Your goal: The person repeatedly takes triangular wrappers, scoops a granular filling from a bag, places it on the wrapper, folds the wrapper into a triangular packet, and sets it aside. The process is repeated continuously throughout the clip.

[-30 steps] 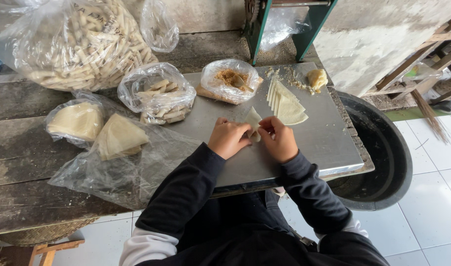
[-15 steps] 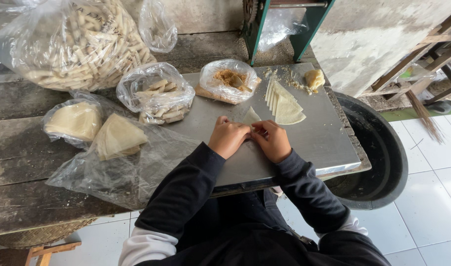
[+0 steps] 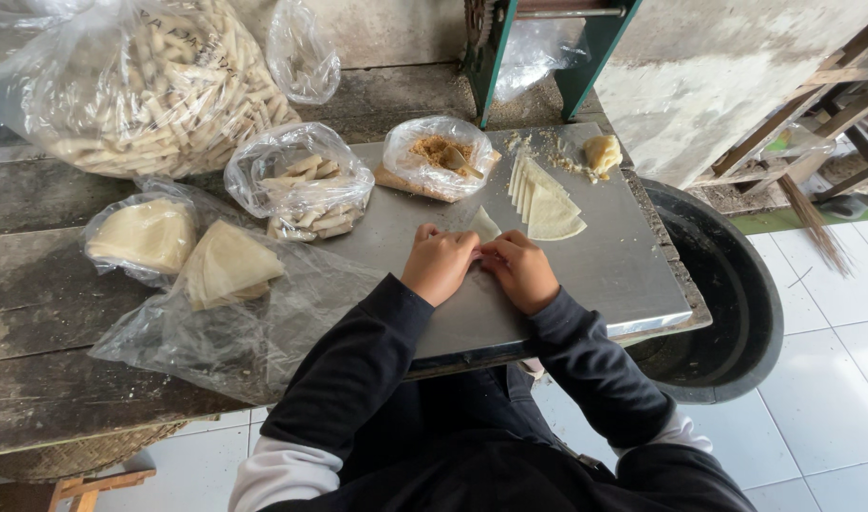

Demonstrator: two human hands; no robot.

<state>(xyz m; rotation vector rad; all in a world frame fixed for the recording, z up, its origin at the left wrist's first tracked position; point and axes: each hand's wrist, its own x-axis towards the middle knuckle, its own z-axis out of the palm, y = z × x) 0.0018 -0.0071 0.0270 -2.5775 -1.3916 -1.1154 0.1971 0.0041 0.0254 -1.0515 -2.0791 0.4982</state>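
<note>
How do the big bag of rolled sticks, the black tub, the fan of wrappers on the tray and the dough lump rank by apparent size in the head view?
1. Big bag of rolled sticks and black tub: alike, both cut off or hidden in part, so unranked.
2. Fan of wrappers.
3. Dough lump, smallest.

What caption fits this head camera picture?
Left hand and right hand fold a pastry wrapper on a metal tray.

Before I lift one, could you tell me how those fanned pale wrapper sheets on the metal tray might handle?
The wrapper sheets look thin and flat, so probably floppy and light. Being so thin, they may tear easily. Overlapped in a fan, neighbours might cling or slide along.
</note>
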